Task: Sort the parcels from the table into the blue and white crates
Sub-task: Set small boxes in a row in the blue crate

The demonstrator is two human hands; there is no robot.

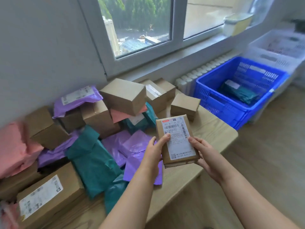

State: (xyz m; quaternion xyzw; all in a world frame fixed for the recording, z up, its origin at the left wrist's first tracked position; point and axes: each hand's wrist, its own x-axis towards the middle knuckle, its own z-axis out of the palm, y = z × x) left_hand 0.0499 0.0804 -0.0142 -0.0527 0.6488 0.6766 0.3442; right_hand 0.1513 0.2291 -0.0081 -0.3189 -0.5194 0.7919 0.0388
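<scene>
i see both hands over the near right part of the light wooden table [214, 129]. the left hand [153, 151] and the right hand [203, 152] grip a small flat brown cardboard parcel [165, 129] between them. the thumbs curl onto its face, the fingers go behind, and it is lifted clear of the tabletop.

its white shipping label [179, 139] has a red strip on top, barcodes and a qr code at the lower left. i read one line as "882 n217-00 022"; the smaller print is too fine for me.

from 8 to 12 o'clock of the hands the table carries a heap:
- purple plastic mailers [137, 146]
- a teal plastic mailer [92, 162]
- pink plastic mailers [14, 149]
- a long brown box with a blurred label [49, 192]
- plain brown cardboard boxes [123, 96] stacked by the grey wall [41, 47]

at 2 o'clock, on the wooden floor [264, 162], the blue plastic crate [219, 106] stands just beside the table's end. it holds one teal bagged parcel [239, 93] with a white label.

past it is the white plastic crate [272, 58], its contents blurred. behind both, a white radiator [198, 75] sits under the window [140, 22], and a pale lidded tub [236, 25] rests on the sill.
</scene>
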